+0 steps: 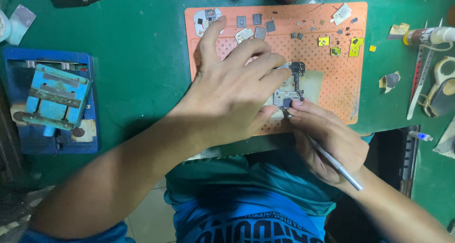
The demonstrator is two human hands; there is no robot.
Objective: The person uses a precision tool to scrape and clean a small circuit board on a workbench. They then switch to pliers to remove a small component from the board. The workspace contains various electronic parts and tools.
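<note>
Green matting covers the surface (pixel 142 58), with an orange perforated work mat (pixel 341 77) laid at its far middle, the mat's near edge close to the person's body.

Left hand (pixel 232 96): laid flat over the middle of the orange mat, fingers spread and extended. The fingertips press on a small circuit board (pixel 290 84), and the thumb tip sits at the board's near edge. The board lies on a pale patch of the mat, slightly right of the mat's centre.

Right hand (pixel 327 138): at the near edge of the mat, closed in a pen grip on a slim metal tool (pixel 332 160). The tool's tip meets the near edge of the board, just beside the left thumb. Its shaft runs back over the hand toward the wrist.

Small metal shields and chips (pixel 258 25) lie scattered along the far edge of the mat, with yellow pieces (pixel 339 46) toward its far right corner.

A blue holding fixture (pixel 54 98) stands at the left edge of the surface, well apart from both hands. A tube with a pale cap (pixel 429 36) and tweezers (pixel 419 82) lie near the right edge. The person wears a blue printed shirt (pixel 246 210).
</note>
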